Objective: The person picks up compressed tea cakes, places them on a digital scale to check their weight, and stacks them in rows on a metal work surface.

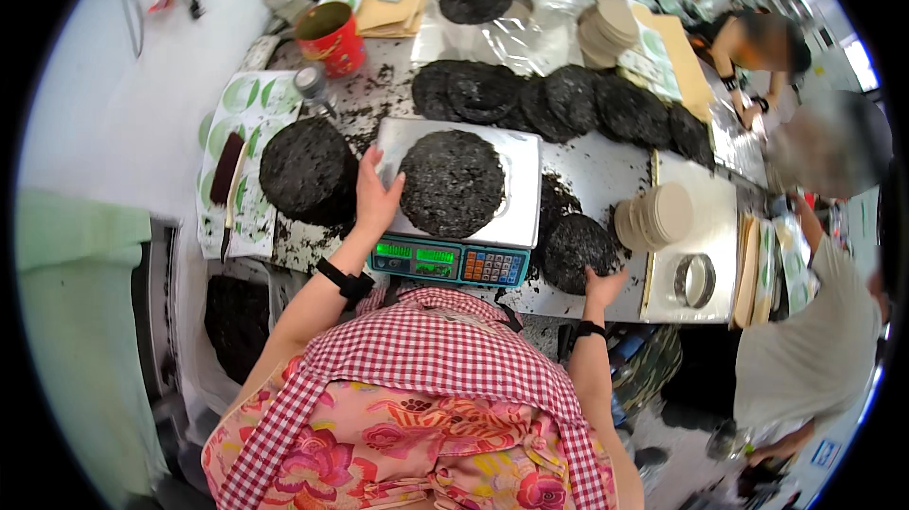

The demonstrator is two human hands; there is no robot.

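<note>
A round black pressed cake (pixel 453 183) lies on the metal pan (pixel 522 155) of a digital scale with a lit green display (pixel 415 259). My left hand (pixel 380 197) is beside it, fingers apart, its thumb at the cake's left edge. Left of that hand stands a thick stack of black cakes (pixel 309 170). To the right of the scale, another black cake (pixel 579 251) rests among dark crumbs. My right hand (pixel 603 288) touches its lower right edge; whether the fingers grip underneath is hidden.
Overlapping black cakes (pixel 568 101) line the table behind the scale. Pale discs (pixel 660 215) and a metal ring (pixel 694 280) stand right. A brush (pixel 227 172) lies on label sheets (pixel 277 94) near a red tin (pixel 330 41). Other people (pixel 806 339) work around the table.
</note>
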